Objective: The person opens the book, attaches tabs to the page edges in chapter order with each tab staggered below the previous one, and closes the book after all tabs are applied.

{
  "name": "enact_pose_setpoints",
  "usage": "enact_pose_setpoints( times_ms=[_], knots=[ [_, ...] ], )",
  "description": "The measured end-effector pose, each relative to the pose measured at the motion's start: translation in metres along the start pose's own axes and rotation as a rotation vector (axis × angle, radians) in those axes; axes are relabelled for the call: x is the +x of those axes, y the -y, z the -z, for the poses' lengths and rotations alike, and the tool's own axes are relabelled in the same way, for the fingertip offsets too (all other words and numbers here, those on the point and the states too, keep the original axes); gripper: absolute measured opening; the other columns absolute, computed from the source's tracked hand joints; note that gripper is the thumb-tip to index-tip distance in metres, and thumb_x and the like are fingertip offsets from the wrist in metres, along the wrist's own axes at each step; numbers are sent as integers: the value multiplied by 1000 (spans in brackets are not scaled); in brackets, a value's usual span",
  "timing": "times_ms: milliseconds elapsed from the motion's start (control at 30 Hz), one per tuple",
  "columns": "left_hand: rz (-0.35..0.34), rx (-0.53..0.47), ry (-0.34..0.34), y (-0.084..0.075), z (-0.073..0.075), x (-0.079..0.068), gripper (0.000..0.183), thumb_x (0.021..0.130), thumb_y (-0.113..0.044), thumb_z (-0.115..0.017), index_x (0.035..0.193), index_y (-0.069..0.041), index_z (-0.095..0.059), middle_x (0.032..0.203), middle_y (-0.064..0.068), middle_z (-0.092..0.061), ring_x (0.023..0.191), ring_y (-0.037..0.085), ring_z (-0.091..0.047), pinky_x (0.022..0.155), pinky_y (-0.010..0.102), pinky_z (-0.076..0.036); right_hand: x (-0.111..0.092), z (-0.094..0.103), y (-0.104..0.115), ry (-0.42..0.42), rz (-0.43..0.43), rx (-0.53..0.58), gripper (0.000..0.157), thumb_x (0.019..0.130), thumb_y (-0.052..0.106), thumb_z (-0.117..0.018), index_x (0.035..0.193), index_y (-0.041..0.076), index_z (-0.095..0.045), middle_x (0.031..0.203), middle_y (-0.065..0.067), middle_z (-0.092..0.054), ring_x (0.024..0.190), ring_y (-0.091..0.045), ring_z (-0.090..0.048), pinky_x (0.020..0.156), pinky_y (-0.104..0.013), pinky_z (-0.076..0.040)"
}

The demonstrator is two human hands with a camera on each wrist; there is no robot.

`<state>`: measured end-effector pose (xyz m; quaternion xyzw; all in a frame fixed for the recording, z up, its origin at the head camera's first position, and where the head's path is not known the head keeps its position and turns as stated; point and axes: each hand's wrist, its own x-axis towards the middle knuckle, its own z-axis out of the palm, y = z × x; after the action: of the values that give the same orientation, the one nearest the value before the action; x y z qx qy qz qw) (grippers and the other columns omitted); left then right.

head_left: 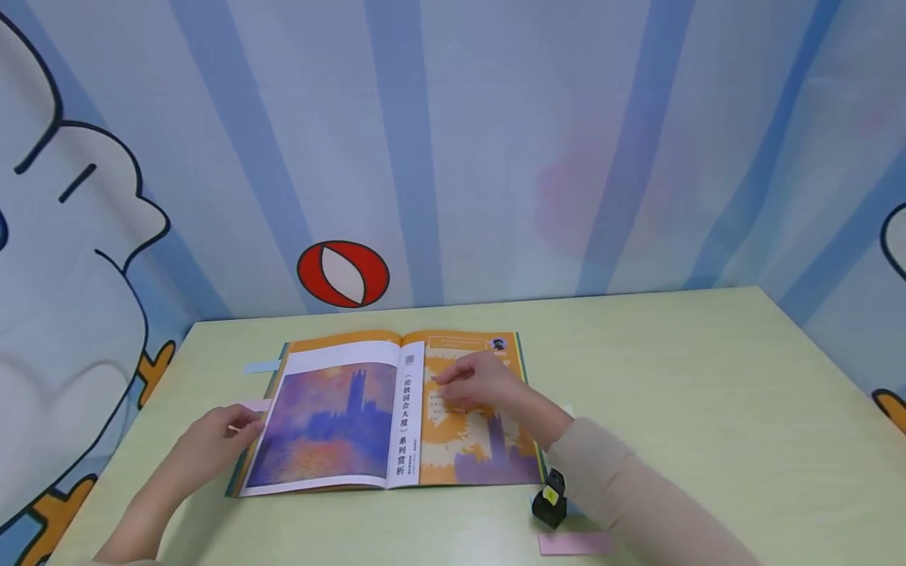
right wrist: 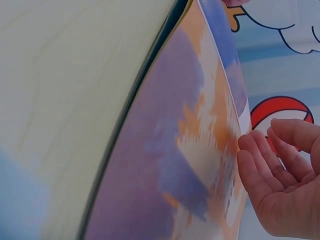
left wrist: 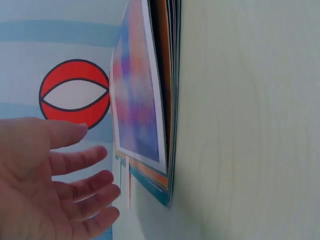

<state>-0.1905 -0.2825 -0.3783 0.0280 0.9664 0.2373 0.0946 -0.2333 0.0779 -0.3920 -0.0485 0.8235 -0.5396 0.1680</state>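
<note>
An open book (head_left: 333, 424) lies on the table, with a purple and orange painting of a tower on its left page and an orange right page (head_left: 442, 464). My left hand (head_left: 212, 444) is at the book's left edge, by a pink sticky tab (head_left: 256, 405). In the left wrist view its fingers (left wrist: 87, 187) are spread and relaxed, with nothing between them. Over the right page is my right hand (head_left: 484, 381), its fingers loosely bent. The right wrist view shows those fingers (right wrist: 267, 165) holding nothing, with the tips close to the page.
A light blue tab (head_left: 262, 366) sticks out from the book's upper left. Near my right forearm stands a small black object (head_left: 550, 503) with a yellow patch. A pink paper strip (head_left: 575, 544) lies in front of it. A striped backdrop (head_left: 481, 157) rises behind the table.
</note>
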Motion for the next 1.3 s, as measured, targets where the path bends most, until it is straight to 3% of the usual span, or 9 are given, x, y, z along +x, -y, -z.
enact_pose_setpoints(
  times_ms=[233,500,767,1100,1300],
  knots=[
    [105,-22,3,17,4,-3,41,97,-30,-45,106,9,-54,95,16,-60,87,29,-53,73,43,-45,1,-21,12,38,37,35,18,82,6,-68,99,2,-71,84,-3,-68,63,-13,-56,61,-23,-50],
    [189,-95,71,18,0,-1,57,98,-35,-41,118,17,-43,112,33,-51,101,42,-49,82,51,-43,2,-42,24,46,-2,52,21,85,8,-66,106,6,-70,92,-1,-67,78,-14,-60,70,-26,-52],
    [181,-189,69,9,-2,-1,54,99,-31,-40,120,19,-42,108,30,-54,95,33,-54,79,45,-47,0,-54,23,41,-94,140,26,86,7,-65,112,8,-67,90,-2,-66,79,-16,-60,75,-28,-52],
    [208,-265,113,12,-3,3,54,99,-31,-40,120,19,-42,110,29,-53,95,31,-52,79,41,-48,0,-63,19,93,-97,224,38,83,5,-68,121,4,-62,103,-6,-66,88,-16,-62,77,-30,-53],
    [245,-386,114,19,-3,4,51,99,-27,-38,122,19,-40,93,14,-55,78,18,-51,65,28,-46,-2,-67,19,120,-66,218,41,82,3,-68,122,0,-59,114,-11,-64,96,-17,-63,77,-31,-53]
  ],
)
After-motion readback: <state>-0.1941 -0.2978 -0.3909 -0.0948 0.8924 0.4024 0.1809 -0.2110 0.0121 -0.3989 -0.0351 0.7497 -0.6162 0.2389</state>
